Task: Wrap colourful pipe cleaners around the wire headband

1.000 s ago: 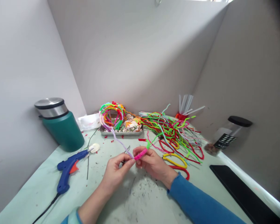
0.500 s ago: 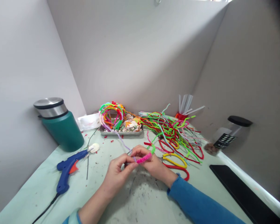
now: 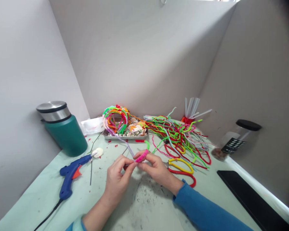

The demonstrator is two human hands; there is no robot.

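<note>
My left hand [image 3: 117, 178] and my right hand [image 3: 155, 168] meet above the middle of the table, both pinched on one pipe-cleaner piece. Its pink coiled part [image 3: 142, 157] sits between my fingertips, with a green and red tip curling up behind it. A lilac pipe cleaner [image 3: 125, 143] runs from my left fingertips back toward the metal tray [image 3: 125, 136]. Red and yellow scissors [image 3: 183, 168] lie just right of my right hand.
A blue glue gun [image 3: 71, 175] with its black cord lies at the left, beside a teal flask [image 3: 64, 130]. The tray holds shells and wrapped hoops [image 3: 115, 117]. Loose pipe cleaners [image 3: 180, 136] spread at the back right, with glue sticks, a jar [image 3: 236, 139] and a black pad [image 3: 252, 200].
The pink coil has tilted and shifted slightly left between my fingers, and its green and red tip has swung from the right side to up behind my hands. Both hands stay in place.
</note>
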